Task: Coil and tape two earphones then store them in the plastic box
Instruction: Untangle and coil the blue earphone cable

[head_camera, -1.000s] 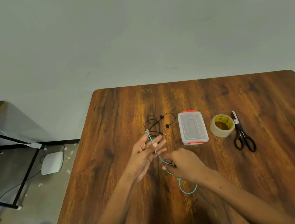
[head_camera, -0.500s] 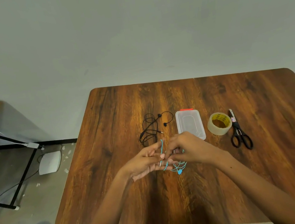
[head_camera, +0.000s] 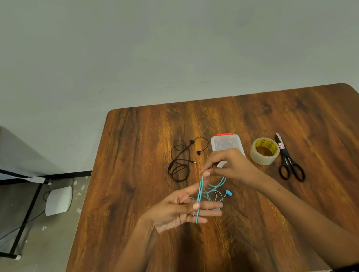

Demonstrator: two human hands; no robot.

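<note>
Risen since before, right hand (head_camera: 229,168) pinches teal earphone (head_camera: 201,190) looped over flat left hand (head_camera: 179,209).

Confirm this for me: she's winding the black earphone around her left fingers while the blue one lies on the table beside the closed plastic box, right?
Colours swapped. The head view shows the blue earphone being wound over the left hand, pinched by the right hand. The black earphone lies on the table beside the closed plastic box.

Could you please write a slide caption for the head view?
Right hand winds turquoise earphone around left hand; black earphone waits uncoiled.
</note>
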